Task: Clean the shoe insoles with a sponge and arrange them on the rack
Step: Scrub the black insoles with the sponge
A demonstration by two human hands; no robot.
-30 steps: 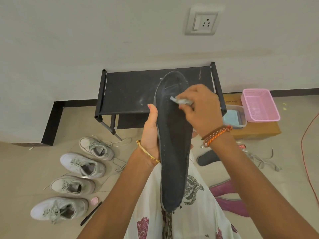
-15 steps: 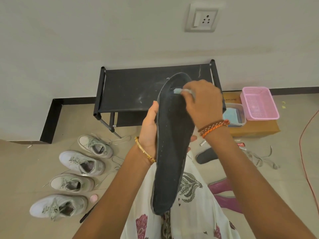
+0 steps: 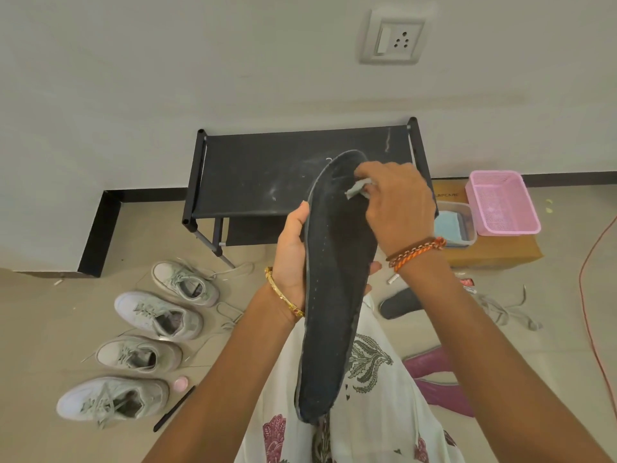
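Since the earlier frames, the right hand [image 3: 395,202] has stayed near the toe end of the insole [image 3: 337,279], and the insole's heel has swung slightly left. The right fingers are curled, pinching a small pale sponge [image 3: 356,190] against the insole. The left hand [image 3: 292,259] grips the insole's middle from behind, thumb on its edge, above the lap, before the rack [image 3: 267,175].

The rack [image 3: 267,175] stands against the wall, its dark top shelf bare on the left half. The held insole [image 3: 337,279] and right hand [image 3: 397,202] cover its right half. Left of the rack, four shoes [image 3: 157,314] line the floor. Right of it, a cardboard box [image 3: 494,253] carries a pink basket [image 3: 500,202] and a clear tub [image 3: 455,228], closing that side.
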